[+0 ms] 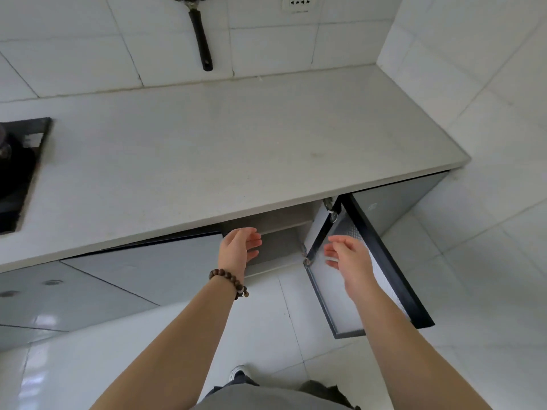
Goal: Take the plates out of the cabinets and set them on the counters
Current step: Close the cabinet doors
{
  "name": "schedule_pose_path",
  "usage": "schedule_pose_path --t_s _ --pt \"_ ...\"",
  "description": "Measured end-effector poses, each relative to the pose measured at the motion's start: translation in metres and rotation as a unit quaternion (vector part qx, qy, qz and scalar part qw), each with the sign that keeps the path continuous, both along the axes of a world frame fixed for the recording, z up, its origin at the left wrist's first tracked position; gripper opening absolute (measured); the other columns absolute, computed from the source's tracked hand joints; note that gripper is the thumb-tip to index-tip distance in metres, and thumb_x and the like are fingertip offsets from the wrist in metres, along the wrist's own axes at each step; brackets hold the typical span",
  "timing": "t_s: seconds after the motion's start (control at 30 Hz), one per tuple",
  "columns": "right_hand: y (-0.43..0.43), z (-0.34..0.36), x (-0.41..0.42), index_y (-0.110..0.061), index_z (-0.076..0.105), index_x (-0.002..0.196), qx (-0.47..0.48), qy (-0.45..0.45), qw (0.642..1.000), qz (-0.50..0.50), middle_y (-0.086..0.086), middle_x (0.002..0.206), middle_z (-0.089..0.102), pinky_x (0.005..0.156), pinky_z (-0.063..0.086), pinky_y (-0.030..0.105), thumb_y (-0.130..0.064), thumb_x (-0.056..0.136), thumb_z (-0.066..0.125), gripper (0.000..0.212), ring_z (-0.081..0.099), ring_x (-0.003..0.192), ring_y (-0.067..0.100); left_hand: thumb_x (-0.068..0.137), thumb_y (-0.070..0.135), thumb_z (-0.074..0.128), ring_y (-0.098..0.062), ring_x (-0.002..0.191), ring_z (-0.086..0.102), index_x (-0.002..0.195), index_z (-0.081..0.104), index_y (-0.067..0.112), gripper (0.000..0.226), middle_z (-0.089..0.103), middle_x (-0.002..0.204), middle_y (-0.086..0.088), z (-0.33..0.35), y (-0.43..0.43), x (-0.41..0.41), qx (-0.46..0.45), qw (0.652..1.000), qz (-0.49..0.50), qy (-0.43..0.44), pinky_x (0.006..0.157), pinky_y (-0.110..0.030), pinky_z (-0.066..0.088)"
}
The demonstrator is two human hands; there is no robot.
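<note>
A lower cabinet [284, 232] under the white counter [222, 149] stands open, its dark-framed door [364, 267] swung out to the right. Inside, a pale shelf shows; no plate is visible from here. My left hand [239, 247], with a bead bracelet at the wrist, reaches toward the cabinet opening with fingers relaxed and holds nothing. My right hand [346, 255] hovers in front of the open door, palm facing left, fingers straight, also empty. The two palms face each other, apart.
A black gas hob [17, 170] sits at the counter's left end. A black pan [198, 28] hangs on the tiled wall, with a socket [297, 2] beside it. Closed grey cabinet doors [118, 279] run to the left. A tiled wall bounds the right.
</note>
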State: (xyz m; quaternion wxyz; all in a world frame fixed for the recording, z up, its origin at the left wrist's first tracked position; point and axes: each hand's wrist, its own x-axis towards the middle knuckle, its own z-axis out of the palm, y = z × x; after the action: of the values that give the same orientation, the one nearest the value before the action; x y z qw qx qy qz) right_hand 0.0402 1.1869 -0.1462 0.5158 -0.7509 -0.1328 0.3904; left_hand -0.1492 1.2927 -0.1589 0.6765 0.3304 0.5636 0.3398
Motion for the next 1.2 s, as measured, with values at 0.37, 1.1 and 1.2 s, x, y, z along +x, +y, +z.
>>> schedule_pose_path --t_s 0.37,1.1,1.2 --pt "-0.080 -0.027 0.135 -0.018 0.067 0.097 -0.107 -0.104 0.988 0.029 0.010 0.106 0.068 0.080 0.051 0.038 -0.010 0.091 0.047 0.022 0.061 0.088 0.021 0.095 0.014 0.054 -0.026 0.092 0.067 0.094 0.067 0.007 0.015 0.069 0.090 -0.012 0.005 -0.071 0.113 0.024 1.000 -0.010 0.016 0.088 -0.041 0.054" --pt "-0.081 -0.065 0.101 -0.004 0.057 0.080 -0.183 0.132 0.951 0.209 0.022 0.090 0.064 0.061 0.059 0.036 0.013 0.089 0.037 0.028 0.066 0.070 0.030 0.098 0.012 0.046 -0.027 0.095 0.067 0.105 0.064 0.006 0.020 0.069 0.096 -0.015 -0.002 -0.134 0.093 0.003 0.990 0.126 0.068 0.089 -0.039 0.054" --pt "-0.063 -0.063 0.072 0.000 0.058 0.087 -0.155 0.208 0.944 0.205 0.020 0.081 0.064 0.050 0.058 0.028 0.013 0.090 0.035 0.027 0.067 0.061 0.024 0.099 0.012 0.044 -0.026 0.094 0.067 0.103 0.064 0.007 0.021 0.068 0.096 -0.014 0.001 -0.132 0.068 0.003 0.984 0.163 0.070 0.088 -0.038 0.054"
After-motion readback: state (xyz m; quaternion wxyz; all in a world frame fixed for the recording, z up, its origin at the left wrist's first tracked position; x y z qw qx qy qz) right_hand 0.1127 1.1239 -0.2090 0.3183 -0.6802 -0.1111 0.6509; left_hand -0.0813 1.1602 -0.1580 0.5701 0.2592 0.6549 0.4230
